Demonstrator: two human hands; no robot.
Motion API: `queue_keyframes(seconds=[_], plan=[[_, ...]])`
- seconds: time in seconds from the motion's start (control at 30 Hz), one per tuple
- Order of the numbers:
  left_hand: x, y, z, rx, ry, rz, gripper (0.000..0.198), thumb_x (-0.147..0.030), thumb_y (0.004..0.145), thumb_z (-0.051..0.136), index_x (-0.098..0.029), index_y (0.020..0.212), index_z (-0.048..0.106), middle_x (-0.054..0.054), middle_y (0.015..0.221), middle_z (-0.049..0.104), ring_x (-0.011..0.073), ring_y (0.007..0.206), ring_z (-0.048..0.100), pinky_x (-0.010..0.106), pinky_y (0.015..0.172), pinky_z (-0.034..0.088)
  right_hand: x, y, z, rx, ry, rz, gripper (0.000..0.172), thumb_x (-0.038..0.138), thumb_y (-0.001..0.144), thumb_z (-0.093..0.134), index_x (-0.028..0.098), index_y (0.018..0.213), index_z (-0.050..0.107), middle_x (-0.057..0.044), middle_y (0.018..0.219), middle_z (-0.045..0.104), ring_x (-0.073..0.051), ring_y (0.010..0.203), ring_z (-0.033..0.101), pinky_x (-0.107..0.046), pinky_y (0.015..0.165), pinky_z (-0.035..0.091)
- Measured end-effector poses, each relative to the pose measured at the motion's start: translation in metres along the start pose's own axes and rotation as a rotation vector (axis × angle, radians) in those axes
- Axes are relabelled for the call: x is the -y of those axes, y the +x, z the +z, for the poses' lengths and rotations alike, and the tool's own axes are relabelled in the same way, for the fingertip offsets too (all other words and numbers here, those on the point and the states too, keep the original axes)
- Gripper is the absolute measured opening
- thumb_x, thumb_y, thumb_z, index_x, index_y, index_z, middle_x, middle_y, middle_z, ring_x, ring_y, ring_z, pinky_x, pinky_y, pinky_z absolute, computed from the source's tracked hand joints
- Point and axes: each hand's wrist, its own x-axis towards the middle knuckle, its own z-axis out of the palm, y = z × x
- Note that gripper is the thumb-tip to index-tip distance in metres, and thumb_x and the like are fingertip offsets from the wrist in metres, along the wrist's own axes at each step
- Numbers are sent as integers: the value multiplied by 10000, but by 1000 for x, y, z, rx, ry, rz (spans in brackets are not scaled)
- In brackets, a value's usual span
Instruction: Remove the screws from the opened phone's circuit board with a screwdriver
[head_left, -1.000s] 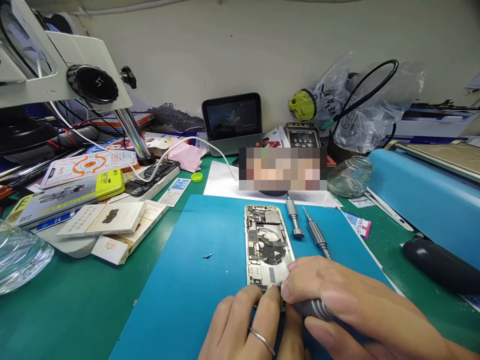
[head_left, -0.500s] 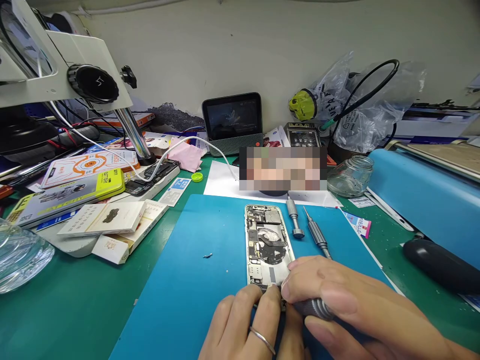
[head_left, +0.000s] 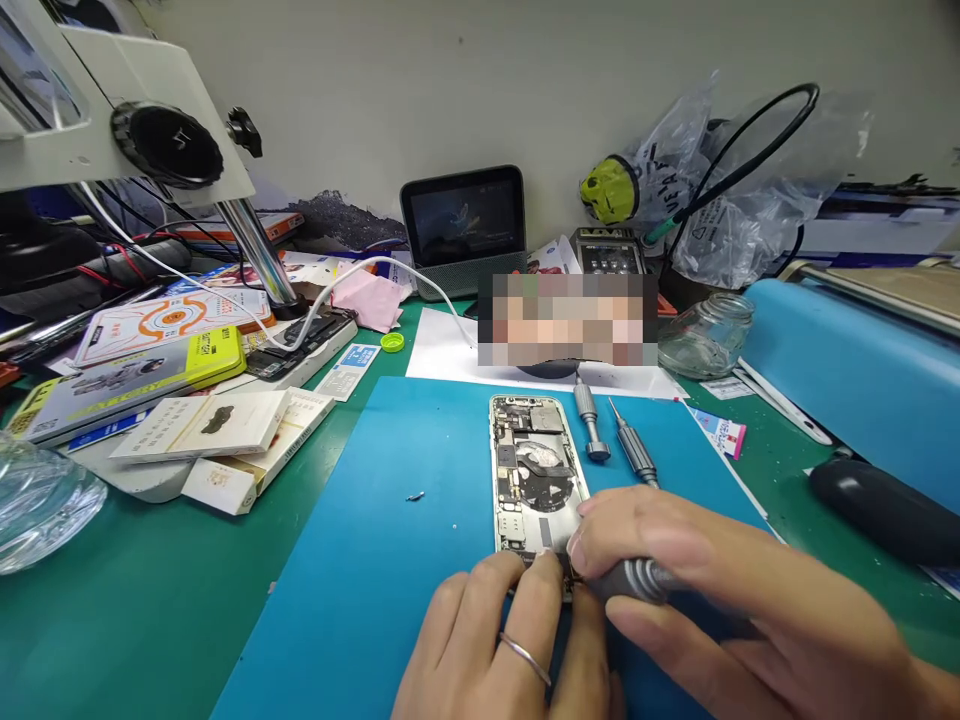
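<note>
An opened smartphone lies on the blue mat, its circuit board and bare metal interior facing up. My left hand, with a ring on one finger, presses bent fingers on the phone's lower end and holds it down. In my right hand is a dark grey screwdriver with a ridged handle, tilted toward the phone's lower right corner; its tip is hidden behind my fingers. Two more grey screwdrivers, one by the far edge and one with a thin tip, lie right of the phone.
Tiny dark parts lie on the mat's left. Battery boxes, small cartons and a microscope stand crowd the left. Behind are a screen device and a glass jar. A black rounded object lies right.
The whole view has shifted slightly, so the phone and tools sit a little higher. My right hand has turned slightly with the screwdriver; my left hand stays on the phone.
</note>
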Motion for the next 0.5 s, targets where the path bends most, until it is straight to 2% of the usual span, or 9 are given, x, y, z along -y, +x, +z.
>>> queue_keyframes(seconds=[0.1, 0.27, 0.5], plan=[[-3, 0, -3, 20, -27, -49, 362, -270, 1211, 423, -294, 1140, 777, -39, 1177, 868, 202, 1027, 758, 412, 882, 537, 2, 3, -4, 41, 16, 23, 896, 13, 1023, 667, 324, 1806, 361, -31, 1534, 800, -178, 1239, 853, -282, 1155, 675], [-3, 5, -11, 83, -18, -32, 387, -279, 1216, 414, -304, 1111, 786, -49, 1176, 864, 202, 1039, 738, 416, 917, 540, 1, 3, -5, -20, 20, 61, 886, 65, 1032, 691, 363, 1810, 390, -32, 1538, 801, -221, 1199, 878, -285, 1075, 717], [3, 11, -35, 325, 48, 4, 337, -273, 1195, 496, -338, 1305, 808, -12, 1345, 832, 207, 1137, 775, 366, 906, 605, -2, 1, 0, -54, -20, 96, 883, 104, 1056, 729, 390, 1813, 376, 30, 1607, 751, -195, 1291, 843, -257, 1129, 696]])
